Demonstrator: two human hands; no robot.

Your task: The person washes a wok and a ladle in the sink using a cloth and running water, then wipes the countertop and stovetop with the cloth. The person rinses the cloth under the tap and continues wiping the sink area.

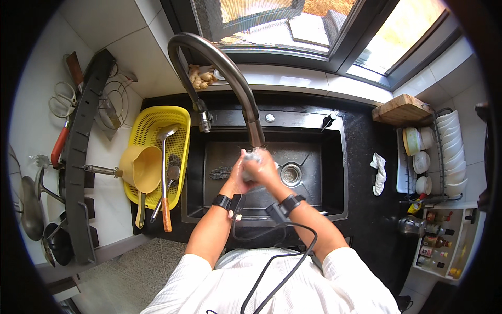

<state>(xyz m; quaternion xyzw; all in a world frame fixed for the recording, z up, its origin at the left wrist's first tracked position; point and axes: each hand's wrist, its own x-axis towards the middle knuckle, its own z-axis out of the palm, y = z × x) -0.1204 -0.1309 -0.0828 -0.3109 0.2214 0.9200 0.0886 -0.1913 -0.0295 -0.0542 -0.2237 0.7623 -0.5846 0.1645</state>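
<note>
Over the black sink (333,172), both hands are pressed together around a wet, light-grey, cloth-like item (252,157), mostly covered by the fingers. My left hand (237,174) cups it from the left and below. From the right, my right hand (262,168) wraps over it with curled fingers. Directly above them ends the spout of the gooseneck faucet (235,74), and water splashes around the fingers. On the sink floor left of my hands lies a dark grey, crumpled cloth-like piece (220,173). The round drain (291,174) shows at their right.
A yellow basket (135,129) at left holds a ladle (164,168) and a yellow dipper (143,167). Rightward are a crumpled white cloth (379,174), a dish rack with bowls (451,153) and a wooden board (404,110). A black cable (313,235) hangs from my wrist devices.
</note>
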